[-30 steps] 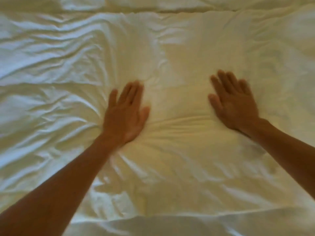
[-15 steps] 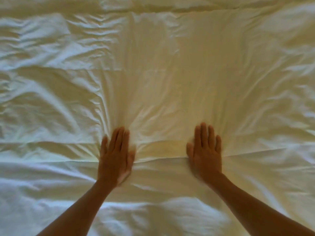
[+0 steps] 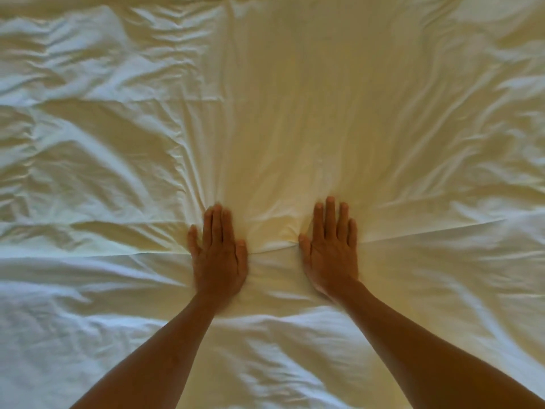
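While both palms press flat, the white sheet (image 3: 295, 113) fills the whole view, spread wide under the arms. Left hand (image 3: 218, 255) and right hand (image 3: 330, 252) lie side by side, fingers straight, gripping nothing. Creases fan out from them; a fold line (image 3: 427, 230) runs across at hand level. Cloth smoother at centre, rumpled left.

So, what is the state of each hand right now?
Left hand: open, pressing flat on the wrinkled white cotton sheet.
Right hand: open, flat on the same sheet.
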`<state>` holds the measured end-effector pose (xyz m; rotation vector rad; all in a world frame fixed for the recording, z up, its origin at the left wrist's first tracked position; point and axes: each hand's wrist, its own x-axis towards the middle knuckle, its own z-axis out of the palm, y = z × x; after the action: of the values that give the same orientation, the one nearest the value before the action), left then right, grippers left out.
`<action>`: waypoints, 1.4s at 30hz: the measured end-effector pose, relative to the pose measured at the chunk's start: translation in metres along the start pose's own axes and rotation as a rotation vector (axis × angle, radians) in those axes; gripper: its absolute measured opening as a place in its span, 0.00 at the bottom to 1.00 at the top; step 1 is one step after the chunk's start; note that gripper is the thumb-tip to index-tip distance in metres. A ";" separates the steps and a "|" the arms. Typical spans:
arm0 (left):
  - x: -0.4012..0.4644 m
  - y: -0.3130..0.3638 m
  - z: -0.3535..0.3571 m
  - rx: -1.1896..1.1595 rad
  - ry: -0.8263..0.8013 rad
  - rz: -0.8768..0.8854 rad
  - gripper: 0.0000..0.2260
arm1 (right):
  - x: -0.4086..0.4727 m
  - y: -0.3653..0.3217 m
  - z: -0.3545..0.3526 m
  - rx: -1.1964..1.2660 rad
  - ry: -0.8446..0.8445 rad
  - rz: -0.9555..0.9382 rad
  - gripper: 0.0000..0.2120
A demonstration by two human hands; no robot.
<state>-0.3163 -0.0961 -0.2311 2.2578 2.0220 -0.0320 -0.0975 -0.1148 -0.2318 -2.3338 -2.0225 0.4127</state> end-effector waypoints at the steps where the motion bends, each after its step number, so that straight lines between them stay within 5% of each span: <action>1: 0.000 -0.001 -0.002 -0.010 -0.001 0.000 0.29 | -0.002 -0.006 0.000 -0.003 -0.010 0.010 0.34; 5: 0.002 -0.004 -0.005 -0.026 0.008 0.084 0.29 | -0.012 -0.030 -0.001 -0.002 -0.065 -0.005 0.35; 10: 0.022 -0.090 -0.020 0.092 0.056 0.559 0.26 | -0.029 -0.093 0.003 0.033 -0.075 0.090 0.41; 13: 0.041 -0.170 -0.037 0.119 0.110 0.258 0.26 | -0.031 -0.144 0.010 0.062 -0.102 0.097 0.43; 16: 0.049 -0.236 -0.053 0.054 0.091 -0.131 0.27 | -0.025 -0.184 0.020 -0.031 -0.117 -0.087 0.39; 19: 0.043 -0.258 -0.056 0.043 0.094 -0.164 0.28 | 0.007 -0.200 0.021 -0.086 0.004 -0.246 0.33; 23: 0.028 -0.271 -0.044 0.138 0.048 0.243 0.27 | 0.060 -0.213 0.017 0.169 0.184 0.447 0.35; 25: 0.047 -0.283 -0.047 0.166 0.053 0.370 0.27 | 0.061 -0.253 0.024 0.124 0.156 0.372 0.36; 27: 0.079 -0.292 -0.054 0.140 0.080 0.208 0.28 | 0.053 -0.275 0.036 0.000 0.106 -0.076 0.33; 29: 0.122 -0.306 -0.060 0.002 0.091 -0.144 0.29 | 0.076 -0.256 0.030 -0.086 0.077 -0.381 0.31; 31: 0.156 -0.322 -0.064 -0.103 0.090 -0.396 0.31 | 0.111 -0.224 0.024 -0.162 0.144 -0.255 0.32; 33: 0.178 -0.327 -0.064 -0.141 0.120 -0.439 0.32 | 0.149 -0.205 0.011 -0.044 0.213 0.167 0.35; 35: 0.192 -0.314 -0.061 -0.103 0.177 -0.285 0.32 | 0.180 -0.231 0.009 0.054 0.155 0.374 0.36; 39: 0.236 -0.289 -0.058 0.050 0.164 0.209 0.29 | 0.212 -0.275 0.005 -0.029 0.053 -0.188 0.36; 42: 0.294 -0.315 -0.065 0.082 0.162 0.180 0.29 | 0.270 -0.232 -0.016 -0.081 0.076 -0.211 0.35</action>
<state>-0.6000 0.2346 -0.2138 2.5619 1.9129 0.0870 -0.2853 0.1875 -0.2209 -2.1108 -2.2569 0.2346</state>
